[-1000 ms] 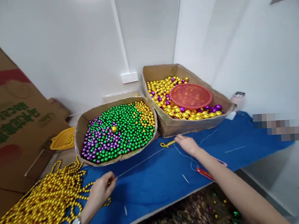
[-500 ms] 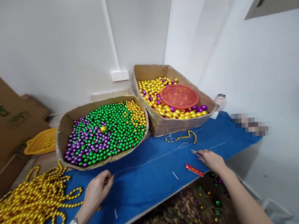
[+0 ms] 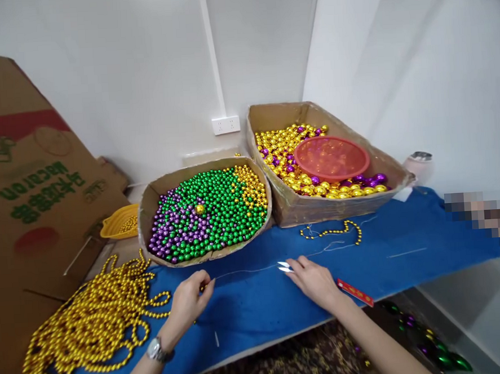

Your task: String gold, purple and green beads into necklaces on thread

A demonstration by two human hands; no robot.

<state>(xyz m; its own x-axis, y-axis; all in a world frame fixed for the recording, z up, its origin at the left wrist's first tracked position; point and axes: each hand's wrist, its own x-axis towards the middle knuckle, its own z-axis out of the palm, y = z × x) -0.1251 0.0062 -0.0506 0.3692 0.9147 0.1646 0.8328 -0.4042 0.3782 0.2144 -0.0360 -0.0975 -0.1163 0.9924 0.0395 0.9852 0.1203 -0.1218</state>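
Note:
My left hand point(image 3: 192, 296) is closed, thumb and finger pinching a thin white thread point(image 3: 244, 271). A bit of gold shows at its fingers, mostly hidden. My right hand point(image 3: 313, 282) grips a pair of thread snips point(image 3: 285, 267), their blades parted and pointing left beside the thread. The thread runs across the blue cloth point(image 3: 258, 316) between both hands. Behind my right hand lies a short gold bead string point(image 3: 332, 231) with loose thread at its ends. A red packet point(image 3: 355, 292) lies by my right wrist.
A box of green, purple and gold beads point(image 3: 212, 257) stands behind my hands. To its right is a box of larger gold and purple balls point(image 3: 319, 208) with a red basin point(image 3: 332, 159). Gold bead strands point(image 3: 93, 321) are heaped at left, near a yellow basket point(image 3: 119, 223).
My right hand with the snips has moved left along the thread, much closer to my left hand. The left hand keeps its pinch. The whole view has shifted, showing more on the left.

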